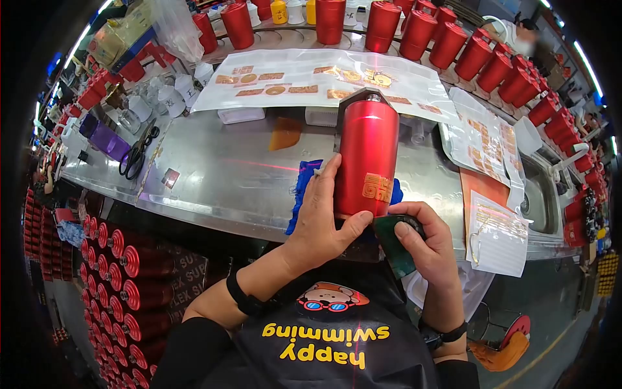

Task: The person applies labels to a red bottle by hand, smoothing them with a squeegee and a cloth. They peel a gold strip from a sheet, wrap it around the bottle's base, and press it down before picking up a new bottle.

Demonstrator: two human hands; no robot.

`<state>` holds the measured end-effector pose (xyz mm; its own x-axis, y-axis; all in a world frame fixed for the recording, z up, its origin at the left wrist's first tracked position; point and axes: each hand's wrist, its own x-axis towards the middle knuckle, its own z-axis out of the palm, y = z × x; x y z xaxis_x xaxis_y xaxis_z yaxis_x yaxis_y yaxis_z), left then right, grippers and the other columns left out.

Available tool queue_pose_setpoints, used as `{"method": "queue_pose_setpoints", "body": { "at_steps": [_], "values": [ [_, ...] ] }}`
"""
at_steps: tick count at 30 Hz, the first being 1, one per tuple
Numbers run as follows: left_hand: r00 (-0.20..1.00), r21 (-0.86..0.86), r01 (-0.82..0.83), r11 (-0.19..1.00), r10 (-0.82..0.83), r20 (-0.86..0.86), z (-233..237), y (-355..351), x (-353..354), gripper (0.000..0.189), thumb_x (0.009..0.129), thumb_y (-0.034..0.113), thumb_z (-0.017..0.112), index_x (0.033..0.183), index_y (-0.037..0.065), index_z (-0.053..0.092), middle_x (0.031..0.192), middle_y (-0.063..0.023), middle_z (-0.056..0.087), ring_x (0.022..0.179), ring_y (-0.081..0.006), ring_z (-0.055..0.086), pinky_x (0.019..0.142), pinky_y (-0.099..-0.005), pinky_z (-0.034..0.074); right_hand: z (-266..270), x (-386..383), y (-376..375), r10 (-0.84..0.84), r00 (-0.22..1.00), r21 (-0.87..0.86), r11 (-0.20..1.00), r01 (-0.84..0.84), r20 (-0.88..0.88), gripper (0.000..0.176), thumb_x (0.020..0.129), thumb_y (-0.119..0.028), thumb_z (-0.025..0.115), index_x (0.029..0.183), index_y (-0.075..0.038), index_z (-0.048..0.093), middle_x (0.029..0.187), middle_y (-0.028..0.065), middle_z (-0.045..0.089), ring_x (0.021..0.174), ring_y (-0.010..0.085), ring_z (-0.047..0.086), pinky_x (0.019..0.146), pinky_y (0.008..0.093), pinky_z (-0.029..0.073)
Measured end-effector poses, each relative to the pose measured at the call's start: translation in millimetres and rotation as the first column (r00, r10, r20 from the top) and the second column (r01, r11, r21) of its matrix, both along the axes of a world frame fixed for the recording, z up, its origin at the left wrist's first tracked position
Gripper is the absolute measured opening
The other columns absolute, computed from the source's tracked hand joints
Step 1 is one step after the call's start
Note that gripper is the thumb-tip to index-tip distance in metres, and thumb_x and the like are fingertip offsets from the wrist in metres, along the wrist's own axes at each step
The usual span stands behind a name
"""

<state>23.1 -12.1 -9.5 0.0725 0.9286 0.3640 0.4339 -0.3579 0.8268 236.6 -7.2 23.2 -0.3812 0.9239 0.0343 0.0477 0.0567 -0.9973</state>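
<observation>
A glossy red bottle (368, 139) lies on the steel bench before me, its base toward me, with a gold square decal (376, 188) on its lower part. My left hand (316, 223) grips it, fingers along the left side and thumb at the near end. In my right hand (424, 243) is a flat dark green scraper (395, 249), pinched between thumb and fingers close to the bottle's near right edge. A blue cloth (304, 194) shows on both sides beneath the bottle. Behind the bottle's far end is a dark angular holder (363, 95).
White sheets of gold decals (272, 81) lie behind the bottle, more decal sheets (476, 133) at right. Scissors (137, 155) rest at left. Red bottles (330, 23) line a curved conveyor at the back. A sink (541, 201) is at right; stacked red bottles (123, 285) stand lower left.
</observation>
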Motion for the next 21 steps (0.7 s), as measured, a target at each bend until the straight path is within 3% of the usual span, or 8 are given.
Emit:
{"method": "queue_pose_setpoints", "body": {
  "at_steps": [7, 13, 15, 21],
  "values": [
    [0.978, -0.067, 0.092, 0.993, -0.077, 0.195, -3.7, 2.1, -8.5, 0.089, 0.090, 0.039, 0.068, 0.149, -0.007, 0.020, 0.146, -0.0294, 0.034, 0.137, -0.0398, 0.035, 0.114, -0.0445, 0.028, 1.4, 0.7, 0.2, -0.015, 1.000, 0.002, 1.000, 0.015, -0.006, 0.022, 0.092, -0.006, 0.058, 0.113, 0.000, 0.061, 0.093, 0.0061, 0.069, 0.084, 0.0102, 0.063, 0.076, 0.0258, 0.051],
    [0.998, -0.031, 0.041, 0.999, -0.039, 0.040, -0.6, 0.3, -5.0, 0.089, 0.089, 0.036, 0.069, 0.149, -0.007, 0.020, 0.146, -0.0287, 0.034, 0.136, -0.0396, 0.036, 0.114, -0.0438, 0.028, 1.4, 1.4, 1.2, -0.037, 0.999, 0.057, 0.998, 0.037, 0.004, 0.022, 0.092, -0.005, 0.058, 0.113, 0.000, 0.061, 0.093, 0.0054, 0.068, 0.084, 0.0091, 0.061, 0.076, 0.0248, 0.050],
    [0.996, -0.011, 0.048, 0.999, -0.048, 0.071, -3.8, 0.7, -5.4, 0.087, 0.091, 0.037, 0.067, 0.149, -0.007, 0.020, 0.147, -0.0279, 0.034, 0.137, -0.0383, 0.036, 0.114, -0.0432, 0.028, 3.6, 1.0, -0.4, -0.064, 0.998, 0.011, 0.998, 0.065, -0.026, 0.022, 0.092, -0.005, 0.058, 0.113, 0.000, 0.061, 0.093, 0.0052, 0.068, 0.084, 0.0088, 0.061, 0.076, 0.0244, 0.049],
    [0.941, -0.062, 0.155, 0.986, -0.128, 0.312, -11.7, 3.3, -13.1, 0.075, 0.099, 0.039, 0.057, 0.150, -0.005, 0.024, 0.151, -0.0237, 0.032, 0.140, -0.0324, 0.034, 0.115, -0.0398, 0.026, -1.2, -0.8, 2.8, -0.020, 1.000, 0.114, 0.993, 0.018, 0.018, 0.021, 0.093, -0.005, 0.058, 0.113, 0.000, 0.061, 0.091, 0.0051, 0.068, 0.083, 0.0090, 0.061, 0.075, 0.0249, 0.049]
  ]
}}
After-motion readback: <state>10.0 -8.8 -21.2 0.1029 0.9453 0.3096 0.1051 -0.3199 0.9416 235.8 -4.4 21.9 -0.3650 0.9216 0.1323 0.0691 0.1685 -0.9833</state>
